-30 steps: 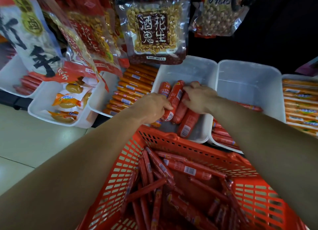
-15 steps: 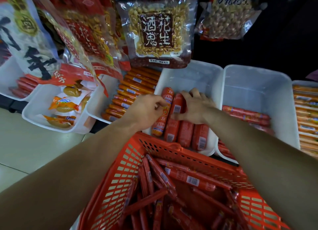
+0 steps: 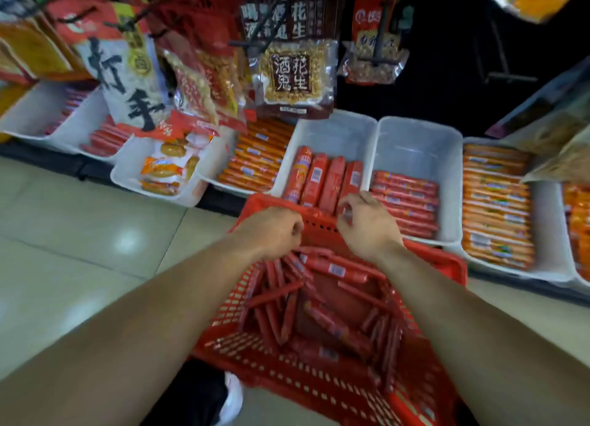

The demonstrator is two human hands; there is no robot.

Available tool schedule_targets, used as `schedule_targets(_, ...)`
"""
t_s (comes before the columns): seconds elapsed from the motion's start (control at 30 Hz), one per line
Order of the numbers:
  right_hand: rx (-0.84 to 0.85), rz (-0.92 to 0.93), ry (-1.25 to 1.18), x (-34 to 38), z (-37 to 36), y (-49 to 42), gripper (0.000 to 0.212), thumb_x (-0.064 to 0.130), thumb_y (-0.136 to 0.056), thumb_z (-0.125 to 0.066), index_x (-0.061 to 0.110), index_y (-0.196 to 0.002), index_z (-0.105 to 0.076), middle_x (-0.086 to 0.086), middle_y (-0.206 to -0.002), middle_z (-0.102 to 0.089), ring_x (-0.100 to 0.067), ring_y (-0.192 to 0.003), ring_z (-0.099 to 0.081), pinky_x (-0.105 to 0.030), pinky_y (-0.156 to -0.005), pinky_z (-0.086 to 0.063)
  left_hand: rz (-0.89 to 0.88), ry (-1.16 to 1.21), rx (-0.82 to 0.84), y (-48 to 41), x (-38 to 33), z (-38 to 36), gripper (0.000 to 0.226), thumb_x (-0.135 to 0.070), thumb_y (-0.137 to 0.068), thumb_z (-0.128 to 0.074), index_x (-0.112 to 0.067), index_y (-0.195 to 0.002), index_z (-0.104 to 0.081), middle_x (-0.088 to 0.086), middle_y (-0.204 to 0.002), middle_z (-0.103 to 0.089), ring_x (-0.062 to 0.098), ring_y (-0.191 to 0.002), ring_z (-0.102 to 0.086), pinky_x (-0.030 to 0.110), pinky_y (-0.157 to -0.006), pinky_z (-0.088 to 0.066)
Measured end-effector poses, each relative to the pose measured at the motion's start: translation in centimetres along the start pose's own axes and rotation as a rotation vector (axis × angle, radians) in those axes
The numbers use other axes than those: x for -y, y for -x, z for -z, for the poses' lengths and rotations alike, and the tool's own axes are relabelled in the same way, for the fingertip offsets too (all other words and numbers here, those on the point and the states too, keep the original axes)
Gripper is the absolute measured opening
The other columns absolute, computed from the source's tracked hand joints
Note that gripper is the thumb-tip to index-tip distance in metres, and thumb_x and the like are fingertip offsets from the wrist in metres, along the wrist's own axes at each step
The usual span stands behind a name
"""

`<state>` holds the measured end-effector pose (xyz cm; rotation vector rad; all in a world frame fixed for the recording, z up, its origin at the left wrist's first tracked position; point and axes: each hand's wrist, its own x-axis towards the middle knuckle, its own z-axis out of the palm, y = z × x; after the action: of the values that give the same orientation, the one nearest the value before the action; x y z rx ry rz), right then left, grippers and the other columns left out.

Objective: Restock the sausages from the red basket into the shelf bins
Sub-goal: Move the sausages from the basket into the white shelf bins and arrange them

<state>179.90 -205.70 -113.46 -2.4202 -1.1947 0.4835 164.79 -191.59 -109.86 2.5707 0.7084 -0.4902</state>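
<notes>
Head view, stock: basket [image 3: 447, 259] below the shelf, thin sausages [image 3: 332, 267] lying crisscross in it; middle bin [image 3: 335, 128] holds four thick sausages [image 3: 322, 180] side by side, right bin [image 3: 415, 144] a neat stack of thin ones. Hands: my left hand [image 3: 274, 231] over the basket's far rim, fingers curled under, nothing seen in them; right hand [image 3: 367, 224] at the middle bin's near edge, fingers curled, pinching or not I cannot tell. Next pick, my judgement: gather thin ones parallel before lifting, then lay them along the right bin's stack.
</notes>
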Motion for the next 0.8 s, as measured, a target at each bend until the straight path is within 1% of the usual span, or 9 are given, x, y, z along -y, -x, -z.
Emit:
schedule_targets(0.03, 0.013, 0.002, -0.021, -0.5, -0.8, 2.1, 0.029, 0.026, -0.088, -0.058, 0.019, -0.116, -0.064, -0.007, -0.116, -0.058, -0.032, -0.111, -0.057, -0.038, -0.094, -0.046, -0.004, -0.025, 0.052, 1.3, -0.2, -1.7, 0.024, -0.030, -0.091, -0.057, -0.021, -0.109, -0.070, 0.004, -0.114, -0.070, 0.025, -0.109, -0.063, 0.033, -0.092, -0.049)
schedule_targets(0.1, 0.127, -0.008, 0.013, -2.4, -3.6, 6.0, 0.029, 0.030, -0.087, -0.059, 0.021, -0.114, -0.064, -0.006, -0.115, -0.058, -0.032, -0.108, -0.059, -0.040, -0.092, -0.050, 0.014, -0.012, 0.144, 3.5, 0.0, -6.0, 0.028, -0.033, -0.094, -0.053, -0.020, -0.115, -0.067, 0.009, -0.120, -0.066, 0.029, -0.115, -0.060, 0.033, -0.094, -0.044)
schedule_targets(0.2, 0.416, -0.112, 0.114, -5.7, -8.0, 9.6, 0.054, 0.040, -0.084, -0.058, 0.027, -0.136, -0.052, -0.008, -0.137, -0.048, -0.033, -0.126, -0.052, -0.044, -0.104, -0.044, 0.028, 0.009, 0.184, 5.3, 1.1, -11.8, 0.058, -0.048, -0.086, -0.040, -0.025, -0.138, -0.052, 0.012, -0.122, -0.066, 0.032, -0.116, -0.060, 0.044, -0.105, -0.040)
schedule_targets(0.27, 0.503, -0.191, 0.137, -7.9, -10.5, 10.9, 0.065, 0.045, -0.081, -0.056, 0.031, -0.144, -0.045, -0.009, -0.145, -0.043, -0.034, -0.132, -0.047, -0.045, -0.108, -0.041, 0.053, 0.056, 0.148, 5.9, 2.0, -15.5, 0.071, -0.047, -0.082, -0.043, -0.023, -0.148, -0.043, 0.014, -0.131, -0.062, 0.033, -0.122, -0.057, 0.049, -0.109, -0.038)
schedule_targets(0.37, 0.574, -0.275, 0.136, -9.6, -13.3, 11.6, 0.064, 0.050, -0.081, -0.055, 0.024, -0.140, -0.049, -0.012, -0.143, -0.048, -0.036, -0.129, -0.049, -0.046, -0.106, -0.043, 0.162, 0.047, 0.155, 5.8, 2.7, -18.8, 0.070, -0.050, -0.077, -0.050, -0.015, -0.137, -0.052, 0.016, -0.140, -0.053, 0.038, -0.129, -0.050, 0.052, -0.109, -0.037)
schedule_targets(0.5, 0.653, -0.236, 0.082, -10.1, -16.8, 12.1, 0.072, 0.070, -0.080, -0.039, 0.028, -0.137, -0.051, -0.009, -0.138, -0.058, -0.032, -0.124, -0.056, -0.046, -0.102, -0.045, 0.328, 0.085, 0.275, 3.8, 3.5, -20.5, 0.074, -0.057, -0.069, -0.053, -0.022, -0.134, -0.048, 0.011, -0.140, -0.050, 0.036, -0.128, -0.048, 0.051, -0.107, -0.039)
schedule_targets(0.6, 0.684, -0.233, 0.003, -9.7, -18.4, 11.9, 0.063, 0.058, -0.091, -0.052, 0.022, -0.143, -0.046, -0.011, -0.142, -0.054, -0.030, -0.127, -0.053, -0.040, -0.103, -0.043, 0.313, 0.070, 0.266, 2.1, 3.9, -20.6, 0.064, -0.054, -0.074, -0.065, -0.023, -0.129, -0.054, 0.009, -0.133, -0.059, 0.032, -0.123, -0.054, 0.044, -0.105, -0.041)
schedule_targets(0.67, 0.707, -0.237, 0.034, -9.5, -18.9, 11.4, 0.066, 0.061, -0.089, -0.055, 0.023, -0.142, -0.044, -0.010, -0.142, -0.051, -0.030, -0.128, -0.051, -0.043, -0.103, -0.043, 0.321, 0.072, 0.271, 1.2, 4.3, -20.8, 0.058, -0.053, -0.076, -0.069, -0.023, -0.124, -0.058, 0.007, -0.126, -0.064, 0.030, -0.116, -0.059, 0.042, -0.099, -0.047)
schedule_targets(0.8, 0.781, -0.203, 0.084, -9.2, -18.8, 10.7, 0.074, 0.062, -0.080, -0.067, 0.023, -0.139, -0.045, -0.010, -0.139, -0.048, -0.031, -0.127, -0.049, -0.041, -0.104, -0.042, 0.334, 0.053, 0.321, 0.8, 3.8, -21.2, 0.064, -0.050, -0.077, -0.073, -0.017, -0.129, -0.053, 0.009, -0.129, -0.059, 0.030, -0.117, -0.058, 0.042, -0.097, -0.049)
